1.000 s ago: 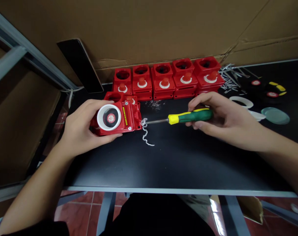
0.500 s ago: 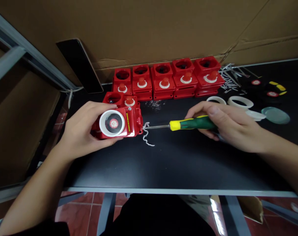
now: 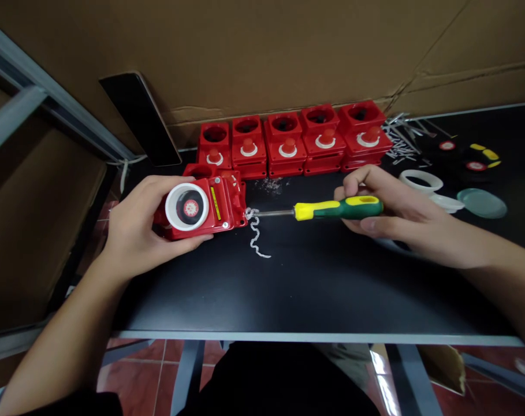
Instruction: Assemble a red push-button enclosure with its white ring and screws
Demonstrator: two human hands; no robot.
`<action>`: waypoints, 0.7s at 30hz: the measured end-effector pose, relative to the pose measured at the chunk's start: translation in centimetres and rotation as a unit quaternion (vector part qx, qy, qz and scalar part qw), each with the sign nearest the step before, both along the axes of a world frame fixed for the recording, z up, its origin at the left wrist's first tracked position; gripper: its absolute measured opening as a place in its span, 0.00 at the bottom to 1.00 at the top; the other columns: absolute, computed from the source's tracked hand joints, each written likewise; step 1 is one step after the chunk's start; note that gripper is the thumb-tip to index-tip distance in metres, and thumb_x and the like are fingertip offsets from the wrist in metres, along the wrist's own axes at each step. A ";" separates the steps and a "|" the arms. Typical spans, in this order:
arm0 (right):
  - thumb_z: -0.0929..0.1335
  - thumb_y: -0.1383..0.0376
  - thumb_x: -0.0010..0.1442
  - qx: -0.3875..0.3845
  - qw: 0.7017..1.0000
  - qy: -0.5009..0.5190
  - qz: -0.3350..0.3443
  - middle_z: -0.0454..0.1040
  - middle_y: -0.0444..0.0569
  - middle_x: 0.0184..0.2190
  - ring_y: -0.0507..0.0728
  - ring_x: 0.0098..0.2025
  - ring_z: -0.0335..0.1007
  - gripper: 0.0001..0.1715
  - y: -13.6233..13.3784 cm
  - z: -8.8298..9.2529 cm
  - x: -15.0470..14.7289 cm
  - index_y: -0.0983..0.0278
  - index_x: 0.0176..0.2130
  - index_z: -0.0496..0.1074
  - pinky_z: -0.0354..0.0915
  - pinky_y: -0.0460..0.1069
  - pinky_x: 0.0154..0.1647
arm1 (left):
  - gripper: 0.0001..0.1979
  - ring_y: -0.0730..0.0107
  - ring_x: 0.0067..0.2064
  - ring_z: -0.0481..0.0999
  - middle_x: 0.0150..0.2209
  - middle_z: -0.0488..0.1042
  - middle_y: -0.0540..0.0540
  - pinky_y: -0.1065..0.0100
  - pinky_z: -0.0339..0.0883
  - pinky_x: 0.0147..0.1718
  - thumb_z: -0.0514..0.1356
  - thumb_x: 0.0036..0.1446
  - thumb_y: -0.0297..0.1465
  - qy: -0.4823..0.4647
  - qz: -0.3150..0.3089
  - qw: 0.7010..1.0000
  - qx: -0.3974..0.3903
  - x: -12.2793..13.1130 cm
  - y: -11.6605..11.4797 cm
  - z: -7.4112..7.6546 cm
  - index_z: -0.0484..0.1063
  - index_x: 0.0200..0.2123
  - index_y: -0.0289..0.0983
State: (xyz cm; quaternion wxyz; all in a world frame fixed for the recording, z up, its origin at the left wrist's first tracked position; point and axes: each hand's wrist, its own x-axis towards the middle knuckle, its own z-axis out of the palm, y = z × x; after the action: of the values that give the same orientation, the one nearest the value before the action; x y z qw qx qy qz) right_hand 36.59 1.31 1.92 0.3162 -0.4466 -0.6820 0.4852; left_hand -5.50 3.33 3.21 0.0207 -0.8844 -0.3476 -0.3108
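Observation:
My left hand (image 3: 136, 222) grips a red box-shaped housing (image 3: 227, 202) from its left end, thumb in front and fingers behind. On its upper face sit a white ring (image 3: 171, 214) around a dark disc, a yellow label strip and silver screws. My right hand (image 3: 387, 211) holds a green and yellow screwdriver (image 3: 331, 208) level by its handle, fingers behind and thumb in front. The screwdriver's tip meets the right end of the housing. There a wavy whitish string (image 3: 255, 237) hangs down toward the tabletop; what the tip touches exactly is too small to tell.
Several similar red housings (image 3: 287, 144) stand in a row along the cardboard wall (image 3: 288, 52). At right lie a pile of screws (image 3: 403, 141), white rings (image 3: 421, 180), a clear round lens (image 3: 482, 203) and black parts with yellow marks. A phone (image 3: 141, 118) leans at left.
The held housing has tipped slightly and moved a little left and up. My right hand's grip on the screwdriver has shifted, and the handle has turned, showing more yellow.

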 end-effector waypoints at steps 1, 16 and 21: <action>0.77 0.51 0.64 -0.008 1.000 0.011 -0.005 0.70 0.45 0.36 0.57 0.29 0.64 0.19 0.0 0.0 -0.1 0.52 0.46 0.69 0.61 0.54 0.28 | 0.34 0.50 0.55 0.88 0.59 0.86 0.39 0.52 0.85 0.55 0.80 0.62 0.44 -0.003 0.001 1.000 0.002 0.0 0.0 0.0 0.76 0.66 0.41; 0.78 0.39 0.68 -0.031 0.995 0.077 -0.049 0.76 0.42 0.28 0.55 0.25 0.68 0.26 0.6 -0.4 -0.2 0.54 0.45 0.75 0.60 0.52 0.24 | 0.34 0.49 0.54 0.89 0.57 0.87 0.39 0.52 0.84 0.55 0.82 0.60 0.43 -0.027 0.013 0.999 0.014 -0.2 0.1 0.0 0.78 0.64 0.40; 0.76 0.35 0.69 -0.038 0.996 0.067 -0.039 0.71 0.44 0.25 0.56 0.24 0.63 0.30 0.7 0.0 -0.6 0.54 0.37 0.71 0.57 0.54 0.22 | 0.34 0.49 0.54 0.89 0.57 0.87 0.40 0.51 0.85 0.54 0.82 0.59 0.43 -0.032 0.012 0.999 0.011 -0.1 0.0 0.1 0.78 0.64 0.42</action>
State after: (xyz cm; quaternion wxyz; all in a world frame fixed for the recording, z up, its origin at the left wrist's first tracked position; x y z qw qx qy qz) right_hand 36.04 2.01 1.92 0.3628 -0.4513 -0.6220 0.5271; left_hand -5.61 3.30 3.29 0.0235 -0.8691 -0.3555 -0.3430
